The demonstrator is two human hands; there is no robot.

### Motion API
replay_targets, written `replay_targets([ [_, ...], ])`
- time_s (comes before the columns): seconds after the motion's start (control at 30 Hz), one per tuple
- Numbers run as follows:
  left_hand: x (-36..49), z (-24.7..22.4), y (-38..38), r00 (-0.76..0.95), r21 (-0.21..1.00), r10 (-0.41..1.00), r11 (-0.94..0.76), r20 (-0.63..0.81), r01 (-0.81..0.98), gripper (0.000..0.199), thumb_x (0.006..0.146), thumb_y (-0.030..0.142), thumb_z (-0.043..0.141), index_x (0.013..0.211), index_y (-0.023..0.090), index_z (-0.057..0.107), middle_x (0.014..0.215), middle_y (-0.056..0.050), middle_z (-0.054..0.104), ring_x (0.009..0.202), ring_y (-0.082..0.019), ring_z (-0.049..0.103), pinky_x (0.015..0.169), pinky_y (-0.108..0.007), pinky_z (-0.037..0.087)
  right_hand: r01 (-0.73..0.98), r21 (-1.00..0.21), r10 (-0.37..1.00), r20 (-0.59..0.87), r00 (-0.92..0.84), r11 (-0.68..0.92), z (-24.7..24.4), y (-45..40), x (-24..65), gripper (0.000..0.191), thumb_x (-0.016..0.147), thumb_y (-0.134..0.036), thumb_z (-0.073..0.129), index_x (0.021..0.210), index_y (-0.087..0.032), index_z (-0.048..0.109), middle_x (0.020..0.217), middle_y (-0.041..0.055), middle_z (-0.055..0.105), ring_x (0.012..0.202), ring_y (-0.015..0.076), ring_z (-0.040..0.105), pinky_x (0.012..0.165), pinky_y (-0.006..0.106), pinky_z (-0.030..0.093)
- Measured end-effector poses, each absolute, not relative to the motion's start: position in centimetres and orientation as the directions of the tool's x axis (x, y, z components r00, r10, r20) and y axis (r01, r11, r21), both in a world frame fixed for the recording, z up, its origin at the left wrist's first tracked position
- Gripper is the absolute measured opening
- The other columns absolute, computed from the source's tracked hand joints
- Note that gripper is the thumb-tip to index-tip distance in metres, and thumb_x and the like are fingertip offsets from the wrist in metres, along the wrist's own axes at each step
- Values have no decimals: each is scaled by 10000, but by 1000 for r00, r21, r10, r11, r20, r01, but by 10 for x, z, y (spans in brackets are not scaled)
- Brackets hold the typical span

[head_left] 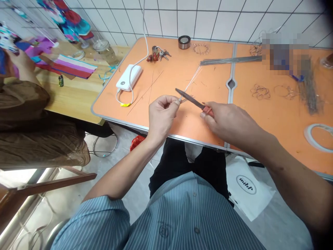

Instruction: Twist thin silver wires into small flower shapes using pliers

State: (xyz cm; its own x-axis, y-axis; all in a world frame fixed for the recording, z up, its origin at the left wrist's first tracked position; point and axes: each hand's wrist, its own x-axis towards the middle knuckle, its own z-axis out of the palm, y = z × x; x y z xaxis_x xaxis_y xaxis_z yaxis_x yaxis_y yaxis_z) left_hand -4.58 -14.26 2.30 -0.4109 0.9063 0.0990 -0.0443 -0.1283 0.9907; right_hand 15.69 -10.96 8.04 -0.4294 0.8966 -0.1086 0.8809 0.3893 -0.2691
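My left hand (163, 113) is closed in a pinch on the near end of some thin white wires (191, 80), over the front of the orange table. The wires run up and away from my fingertips. My right hand (226, 118) is wrapped around the red handle of a dark, narrow-bladed tool (191, 98); whether it is a knife or closed scissors I cannot tell. Its blade points left and crosses close to the wires, just beyond my left fingertips. A few short dark wire pieces lie under the blade.
On the orange table (140, 52) lie a white power bank (129, 77) with a cable, keys (159, 54), a tape roll (184, 42), a bundle of grey wires (231, 60), wire loops (260, 92) and a white tape ring (308, 137). Another person's hand (22, 66) holds fabric at left.
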Motion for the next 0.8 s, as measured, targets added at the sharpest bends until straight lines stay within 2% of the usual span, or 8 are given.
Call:
replay_targets([
  [0.23,-45,20,-137,-388,990,921,-78,28,-114,159,874,213,821,746,209,726,763,-5,696,552,-85,457,502,-259,351,920,-248,913,-201,-355,303,85,-114,185,257,1067,-438,520,985,-261,687,909,104,787,719,282,659,619,383,402],
  [0.37,-45,23,-136,-383,988,924,-63,4,-140,143,860,168,797,735,196,735,758,-14,697,560,-81,439,500,-245,330,927,-254,912,-235,-337,277,81,-115,189,263,1067,-439,501,1037,-261,693,968,95,786,770,277,676,640,375,412],
  [0.67,-50,23,-135,-334,989,943,-51,3,-137,140,843,220,805,732,188,725,632,22,579,544,-78,423,515,-240,321,883,-248,870,-201,-450,400,66,-109,183,287,1105,-409,487,1139,-229,708,1098,112,792,916,282,707,695,371,425],
  [0.8,-54,23,-135,-321,987,947,-56,5,-150,109,825,194,782,733,187,724,627,24,584,544,-79,444,515,-237,323,858,-263,851,-178,-493,442,61,-107,179,296,1117,-395,475,1143,-222,715,1213,126,795,991,294,721,724,382,441],
])
